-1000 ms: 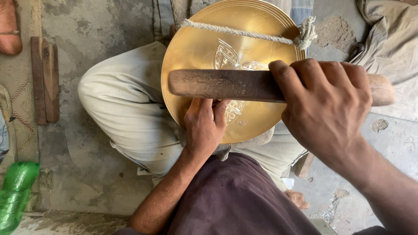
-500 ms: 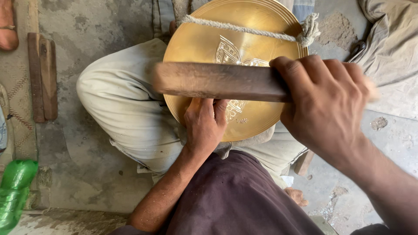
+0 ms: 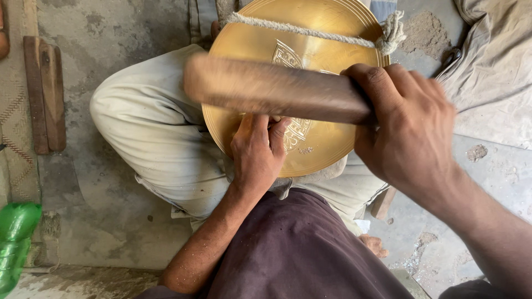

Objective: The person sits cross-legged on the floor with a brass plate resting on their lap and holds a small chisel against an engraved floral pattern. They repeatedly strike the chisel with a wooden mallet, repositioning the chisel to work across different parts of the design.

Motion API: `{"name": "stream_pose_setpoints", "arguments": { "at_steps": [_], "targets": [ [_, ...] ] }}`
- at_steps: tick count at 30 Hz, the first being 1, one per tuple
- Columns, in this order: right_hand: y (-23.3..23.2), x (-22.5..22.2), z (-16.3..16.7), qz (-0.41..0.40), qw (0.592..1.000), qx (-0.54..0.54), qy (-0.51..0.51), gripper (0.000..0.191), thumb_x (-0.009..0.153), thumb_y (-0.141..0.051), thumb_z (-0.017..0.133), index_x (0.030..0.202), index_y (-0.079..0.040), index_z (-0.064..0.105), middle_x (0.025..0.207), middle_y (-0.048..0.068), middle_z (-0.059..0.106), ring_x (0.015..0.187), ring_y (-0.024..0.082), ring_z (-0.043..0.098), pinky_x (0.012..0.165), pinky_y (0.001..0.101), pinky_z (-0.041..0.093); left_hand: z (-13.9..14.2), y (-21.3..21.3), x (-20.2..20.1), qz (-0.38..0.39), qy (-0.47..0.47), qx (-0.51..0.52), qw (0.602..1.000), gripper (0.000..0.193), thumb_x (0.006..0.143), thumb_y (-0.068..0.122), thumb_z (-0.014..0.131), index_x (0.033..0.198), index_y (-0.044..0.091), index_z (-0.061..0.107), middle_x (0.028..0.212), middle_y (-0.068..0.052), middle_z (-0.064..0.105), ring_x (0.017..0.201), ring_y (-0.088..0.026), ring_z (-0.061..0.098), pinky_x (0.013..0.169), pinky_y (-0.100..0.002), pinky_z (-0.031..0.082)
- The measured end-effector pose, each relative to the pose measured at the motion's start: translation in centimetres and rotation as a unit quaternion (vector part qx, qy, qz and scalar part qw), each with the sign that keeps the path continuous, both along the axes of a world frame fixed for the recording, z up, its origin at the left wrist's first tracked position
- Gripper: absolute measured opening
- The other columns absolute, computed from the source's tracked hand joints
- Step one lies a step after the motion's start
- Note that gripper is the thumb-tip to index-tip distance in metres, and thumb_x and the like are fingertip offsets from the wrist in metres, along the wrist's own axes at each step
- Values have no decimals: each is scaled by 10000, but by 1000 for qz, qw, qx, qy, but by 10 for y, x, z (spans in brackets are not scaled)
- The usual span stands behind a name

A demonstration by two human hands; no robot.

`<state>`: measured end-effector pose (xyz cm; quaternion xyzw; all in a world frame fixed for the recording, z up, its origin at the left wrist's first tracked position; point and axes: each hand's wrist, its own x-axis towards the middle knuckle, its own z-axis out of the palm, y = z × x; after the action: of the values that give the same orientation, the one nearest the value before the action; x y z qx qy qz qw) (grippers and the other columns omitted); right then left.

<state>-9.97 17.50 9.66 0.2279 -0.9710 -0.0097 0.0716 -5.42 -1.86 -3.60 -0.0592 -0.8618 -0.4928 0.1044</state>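
Compared with half a second before, the wooden bar [image 3: 277,88] sits further left and is blurred. Nearest, the right hand [image 3: 410,133] has its grip clamped on the bar's end. Beyond, the left hand [image 3: 257,152] presses closed fingers onto the brass plate [image 3: 321,50], steadying it on the lap; a rope [image 3: 302,30] crosses its top.

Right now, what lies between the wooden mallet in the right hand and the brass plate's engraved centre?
In the head view, the left hand sits there, fingers pinched on the brass plate, under the blurred wooden mallet gripped by the right hand.
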Motion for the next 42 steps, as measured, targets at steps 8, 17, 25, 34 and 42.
{"name": "stream_pose_setpoints", "arguments": {
  "at_steps": [8,17,25,34,42],
  "targets": [
    [1,2,-2,-33,999,12,-24,183,1015,-48,705,1197,-59,692,946,95,715,730,188,603,705,359,461,1,1,-1,-12,-54,22,998,193,1033,172,702,1051,8,602,879,-91,636,744,-237,677,628,-377,561],
    [2,1,-3,33,987,106,117,166,942,-146,805,1075,-175,711,829,20,706,715,163,639,694,352,471,-4,0,0,-10,-17,16,1000,198,1041,171,682,1067,-10,606,933,-108,644,807,-228,704,663,-354,581],
    [2,-3,0,-1,998,43,40,294,836,-44,743,1123,-91,701,846,77,705,705,206,615,698,367,456,2,0,-1,-8,-32,-1,999,202,1030,180,689,1039,-5,609,907,-108,637,765,-225,699,634,-356,571],
    [-4,-4,-3,-10,995,-101,-5,319,863,-4,704,1178,-37,663,944,99,698,798,208,632,731,331,456,3,-1,-1,-12,-12,14,1000,205,1028,168,709,1028,6,583,935,-106,635,810,-243,695,686,-371,578],
    [15,6,3,-25,999,-39,-4,298,878,-44,729,1165,-35,652,893,112,723,711,216,646,623,403,520,6,-6,-6,3,-19,79,997,195,1063,144,676,1130,-13,581,1035,-95,659,903,-155,729,748,-276,666]
  ]
}}
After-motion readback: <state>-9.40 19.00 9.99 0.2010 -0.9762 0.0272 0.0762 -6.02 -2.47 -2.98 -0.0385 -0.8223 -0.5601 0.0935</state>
